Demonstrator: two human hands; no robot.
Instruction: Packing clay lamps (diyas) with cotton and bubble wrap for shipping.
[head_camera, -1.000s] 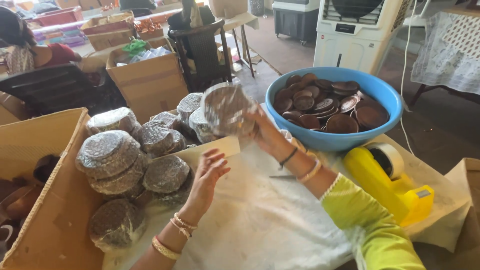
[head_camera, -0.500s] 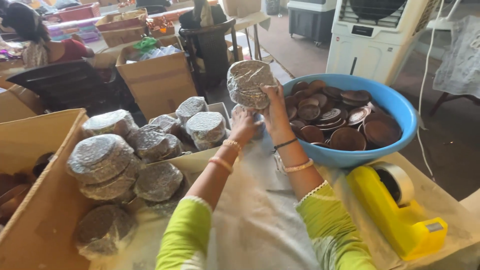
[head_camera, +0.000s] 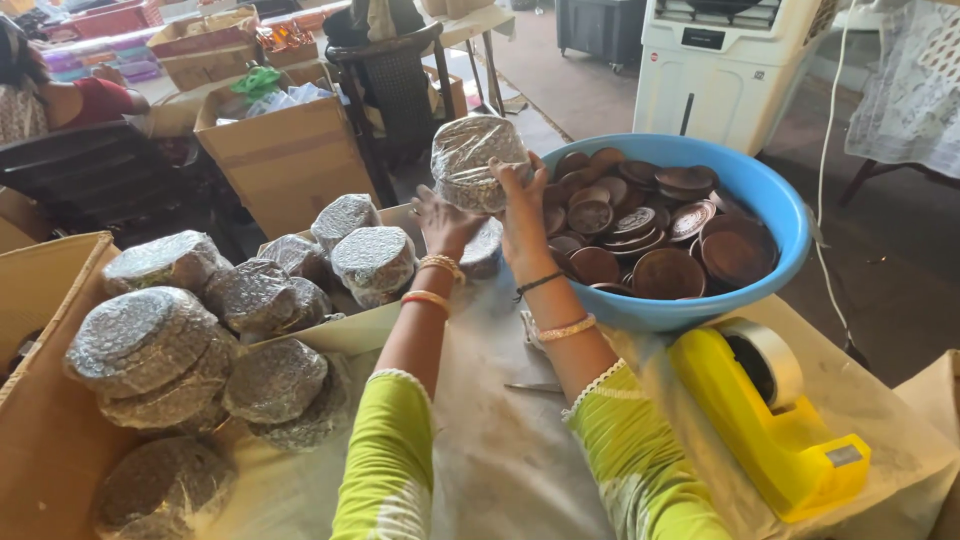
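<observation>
Above the near rim of the round blue plastic basin (head_camera: 790, 265), raised clear of the cloth-covered surface (head_camera: 500, 460): a round stack of brown discs wrapped in clear bubble film (head_camera: 477, 160). Right hand (head_camera: 520, 195) clamped on its right edge, fingers curled over the film; left hand (head_camera: 442, 222) just below and to the left, cupped against the underside, whether gripping or merely touching hard to tell. Both sleeves bright green, bangles at both wrists.

Likely weighty for its size, judging from the stacked brown clay-like dishes (head_camera: 660, 225) heaped loose in the basin; stiff inside, soft and a little slick outside where the film crinkles. Probably brittle if dropped or knocked on an edge. Best held across the flat faces or with one palm beneath, not by loose film alone.

Left of the hands, more film-wrapped round bundles (head_camera: 375, 258) piled in an open cardboard box (head_camera: 40, 440), some stacked two deep. Right, near the surface edge, a yellow tape dispenser with a roll of pale tape (head_camera: 770, 410). Behind, a brown cardboard carton (head_camera: 290, 150) and a dark chair (head_camera: 395, 85).
</observation>
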